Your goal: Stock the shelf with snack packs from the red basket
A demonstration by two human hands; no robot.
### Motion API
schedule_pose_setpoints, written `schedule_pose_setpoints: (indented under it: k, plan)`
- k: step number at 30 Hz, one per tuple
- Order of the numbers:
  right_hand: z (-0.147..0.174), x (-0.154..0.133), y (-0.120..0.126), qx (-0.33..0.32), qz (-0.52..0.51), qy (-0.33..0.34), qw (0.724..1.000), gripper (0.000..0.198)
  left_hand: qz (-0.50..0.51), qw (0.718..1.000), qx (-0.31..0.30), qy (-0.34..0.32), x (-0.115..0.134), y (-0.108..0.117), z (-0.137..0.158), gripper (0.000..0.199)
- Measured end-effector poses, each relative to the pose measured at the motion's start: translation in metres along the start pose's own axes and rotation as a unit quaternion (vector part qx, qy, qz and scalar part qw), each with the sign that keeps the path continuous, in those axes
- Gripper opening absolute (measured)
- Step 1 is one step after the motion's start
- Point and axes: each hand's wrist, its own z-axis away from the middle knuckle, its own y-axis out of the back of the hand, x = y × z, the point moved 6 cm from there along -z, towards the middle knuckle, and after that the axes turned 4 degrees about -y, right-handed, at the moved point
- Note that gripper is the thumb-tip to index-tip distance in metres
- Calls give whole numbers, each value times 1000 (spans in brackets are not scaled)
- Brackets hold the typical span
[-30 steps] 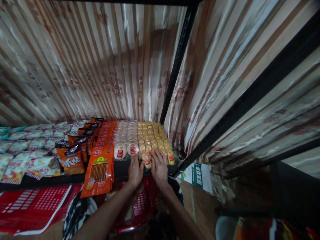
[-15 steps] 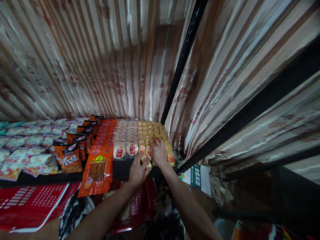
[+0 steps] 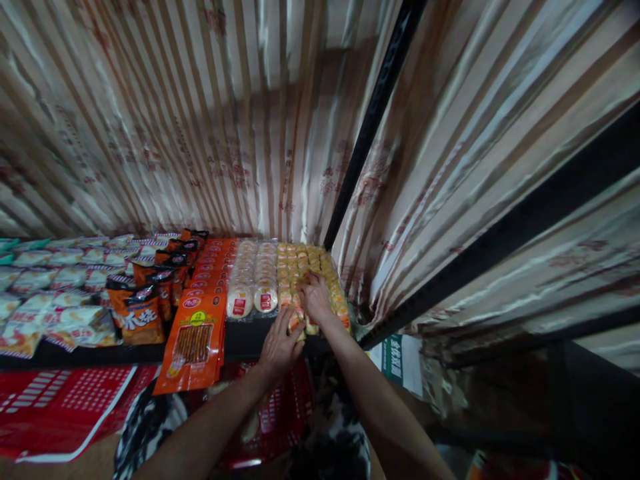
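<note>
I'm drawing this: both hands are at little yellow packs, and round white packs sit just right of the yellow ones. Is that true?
Not quite: the head view shows the round white packs just left of the little yellow packs. The rest fits.

bare at the left hand [image 3: 281, 343], the right hand [image 3: 316, 300], the left forearm [image 3: 220, 417] and the right forearm [image 3: 385, 393], down to the lower edge of view. clad over the legs in black-and-white cloth [image 3: 150, 419] with large, irregular blotches, showing outside the left forearm and again, darker, between both arms.
</note>
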Motion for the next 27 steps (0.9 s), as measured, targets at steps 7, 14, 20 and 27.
schedule_pose_setpoints:
  k: [7,14,20,27]
  plan:
    - [1,-7,-2,-8,17,47,999,27,9,1000,-17,2,3,6,-3,51]
    - [-2,-13,7,18,12,71,997,31,-2,1000,-22,7,4,6,-5,55]
    - [-2,-15,14,65,-38,43,996,40,-9,999,-41,14,2,3,-8,56]
    - [21,-18,27,88,-95,53,990,29,3,999,-35,4,-1,0,-8,56]
